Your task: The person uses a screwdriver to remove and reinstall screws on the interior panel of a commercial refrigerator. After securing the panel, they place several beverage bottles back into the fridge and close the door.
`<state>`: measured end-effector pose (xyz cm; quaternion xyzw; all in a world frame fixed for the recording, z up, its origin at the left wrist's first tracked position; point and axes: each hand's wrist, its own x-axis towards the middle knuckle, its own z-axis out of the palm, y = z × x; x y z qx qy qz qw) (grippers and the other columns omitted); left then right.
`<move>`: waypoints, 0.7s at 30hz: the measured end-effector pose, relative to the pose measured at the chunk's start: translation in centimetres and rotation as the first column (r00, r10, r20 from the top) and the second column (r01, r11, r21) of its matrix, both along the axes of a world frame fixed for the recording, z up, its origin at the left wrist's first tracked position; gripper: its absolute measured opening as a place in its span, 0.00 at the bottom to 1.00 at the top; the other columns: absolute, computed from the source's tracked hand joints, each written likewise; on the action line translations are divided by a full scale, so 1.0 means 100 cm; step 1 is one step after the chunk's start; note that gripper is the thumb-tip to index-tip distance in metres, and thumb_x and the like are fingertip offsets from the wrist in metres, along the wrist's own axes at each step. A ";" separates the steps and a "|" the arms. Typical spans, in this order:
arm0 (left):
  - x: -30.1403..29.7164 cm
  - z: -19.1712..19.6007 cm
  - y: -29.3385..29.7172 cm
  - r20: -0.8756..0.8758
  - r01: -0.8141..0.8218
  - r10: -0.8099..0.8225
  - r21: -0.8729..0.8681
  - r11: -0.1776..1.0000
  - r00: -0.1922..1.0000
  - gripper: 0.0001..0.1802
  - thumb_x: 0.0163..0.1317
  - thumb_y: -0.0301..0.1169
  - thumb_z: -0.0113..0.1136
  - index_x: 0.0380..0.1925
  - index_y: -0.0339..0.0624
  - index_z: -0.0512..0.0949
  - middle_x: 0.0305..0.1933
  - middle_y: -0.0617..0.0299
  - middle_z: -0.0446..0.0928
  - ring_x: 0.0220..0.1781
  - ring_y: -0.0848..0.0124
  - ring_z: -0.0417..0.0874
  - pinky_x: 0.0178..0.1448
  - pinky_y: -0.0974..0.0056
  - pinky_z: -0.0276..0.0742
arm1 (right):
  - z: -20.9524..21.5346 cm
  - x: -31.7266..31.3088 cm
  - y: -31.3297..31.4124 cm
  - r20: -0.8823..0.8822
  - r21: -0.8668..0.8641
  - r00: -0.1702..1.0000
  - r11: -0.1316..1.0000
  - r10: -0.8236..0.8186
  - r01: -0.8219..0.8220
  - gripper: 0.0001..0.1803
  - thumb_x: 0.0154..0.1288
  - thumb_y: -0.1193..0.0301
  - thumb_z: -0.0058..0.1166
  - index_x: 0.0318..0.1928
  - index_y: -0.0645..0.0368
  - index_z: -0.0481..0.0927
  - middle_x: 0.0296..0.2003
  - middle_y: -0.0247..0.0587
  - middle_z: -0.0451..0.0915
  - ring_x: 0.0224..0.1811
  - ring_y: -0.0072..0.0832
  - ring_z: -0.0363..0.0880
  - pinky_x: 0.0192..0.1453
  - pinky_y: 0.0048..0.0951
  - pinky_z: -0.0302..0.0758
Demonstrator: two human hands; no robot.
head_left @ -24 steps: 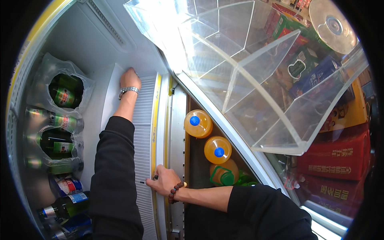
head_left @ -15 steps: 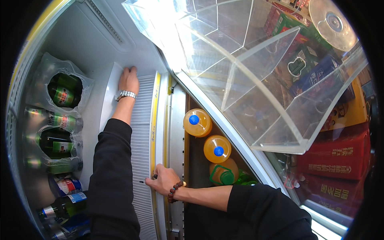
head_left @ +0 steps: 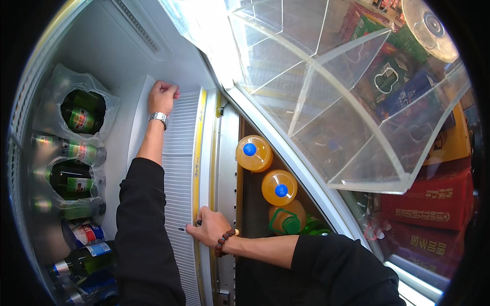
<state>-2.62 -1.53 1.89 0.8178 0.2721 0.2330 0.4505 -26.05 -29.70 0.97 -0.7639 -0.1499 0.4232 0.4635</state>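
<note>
A white ribbed shelf (head_left: 179,153) with a yellow-printed price strip (head_left: 196,173) runs from near to far inside the fridge (head_left: 102,30). My left hand (head_left: 163,97), below a metal watch, is curled closed beside the shelf's far end. Whatever its fingers hold, if anything, is hidden. Nearer me, my right hand (head_left: 209,227), wearing a dark bead bracelet, is closed around the shelf's strip-side edge, thumb and fingers on either side. A small dark piece shows between those fingers, too small to name.
Plastic-wrapped green bottles (head_left: 76,178) and loose bottles (head_left: 84,260) lie at the left. Orange drink bottles (head_left: 279,187) with blue caps stand right of the shelf. An open glass door (head_left: 286,133) and clear acrylic bins (head_left: 352,127) slant across the right, near red boxes (head_left: 426,196).
My left hand has turned and curled its fingers, coming slightly back from the fridge's inner wall. My right hand keeps its grip on the shelf edge. The view has shifted a little.
</note>
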 end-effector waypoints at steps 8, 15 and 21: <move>-0.033 0.028 -0.012 0.383 0.251 0.035 -0.668 0.700 0.923 0.10 0.64 0.21 0.64 0.44 0.37 0.76 0.42 0.51 0.85 0.43 0.66 0.88 0.49 0.67 0.87 | 0.008 0.004 -0.002 -0.044 -0.030 0.999 0.999 0.029 -0.031 0.28 0.59 0.53 0.66 0.46 0.68 0.80 0.37 0.63 0.86 0.40 0.55 0.86 0.48 0.48 0.82; -0.045 0.028 -0.016 0.374 0.265 0.065 -0.759 0.595 0.925 0.11 0.65 0.19 0.63 0.47 0.36 0.78 0.44 0.49 0.85 0.46 0.64 0.88 0.51 0.67 0.88 | 0.006 0.001 -0.001 -0.059 -0.024 0.998 1.000 0.009 -0.010 0.27 0.59 0.55 0.67 0.45 0.69 0.80 0.36 0.63 0.85 0.40 0.55 0.87 0.47 0.47 0.83; -0.052 0.031 -0.021 0.357 0.256 0.115 -0.826 0.502 0.927 0.11 0.64 0.17 0.63 0.46 0.33 0.78 0.45 0.46 0.84 0.48 0.62 0.88 0.53 0.67 0.89 | 0.007 0.000 0.000 -0.002 -0.024 1.000 1.000 0.007 -0.007 0.28 0.58 0.55 0.67 0.44 0.70 0.79 0.34 0.63 0.85 0.37 0.51 0.87 0.45 0.44 0.83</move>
